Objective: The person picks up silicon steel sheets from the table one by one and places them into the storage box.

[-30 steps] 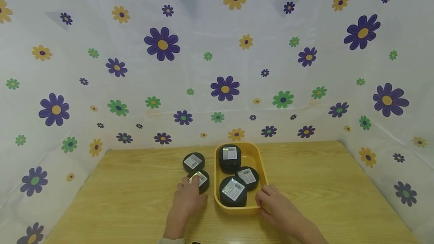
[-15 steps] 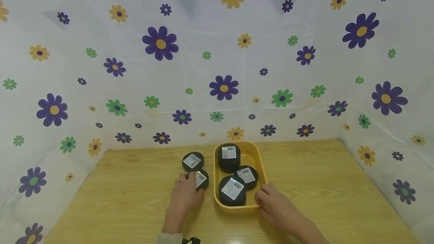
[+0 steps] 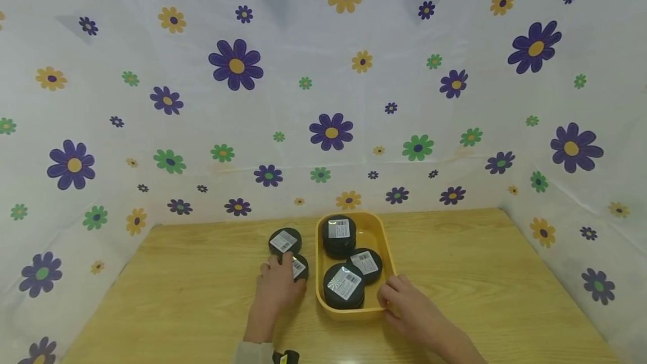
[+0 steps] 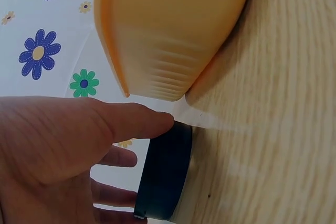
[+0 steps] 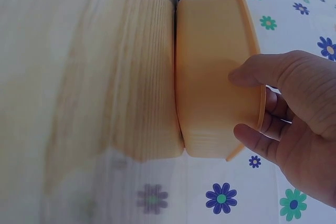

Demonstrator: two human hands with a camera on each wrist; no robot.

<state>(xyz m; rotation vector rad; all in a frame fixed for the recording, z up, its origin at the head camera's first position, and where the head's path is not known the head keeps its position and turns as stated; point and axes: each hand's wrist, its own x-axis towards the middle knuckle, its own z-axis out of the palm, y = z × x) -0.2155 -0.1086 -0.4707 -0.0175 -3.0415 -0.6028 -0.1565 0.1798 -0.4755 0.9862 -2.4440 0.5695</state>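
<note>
My left hand [image 3: 275,285] holds a flat round black container [image 4: 167,171] on the table by its edge. In the left wrist view, the thumb presses the near side and the fingers reach round the far side. A second black container [image 3: 285,241] with a silver label lies just beyond it. My right hand [image 3: 411,305] grips the near right corner of a yellow tray [image 3: 386,240]. Its thumb lies on the outer wall, with fingers over the rim. Inside the tray are a back stack [image 3: 338,235], a front stack [image 3: 344,285] and a labelled black container [image 3: 366,263] between them.
The wooden table [image 3: 480,274] runs back to a white cloth [image 3: 283,100] printed with flowers, which also hangs along both sides. A small black and yellow object [image 3: 287,357] shows by the left wrist at the bottom edge.
My left hand has shifted slightly forward over the container, and its thumb has come up to the near edge. My right hand stays on the tray corner. The whole view has drifted a little.
</note>
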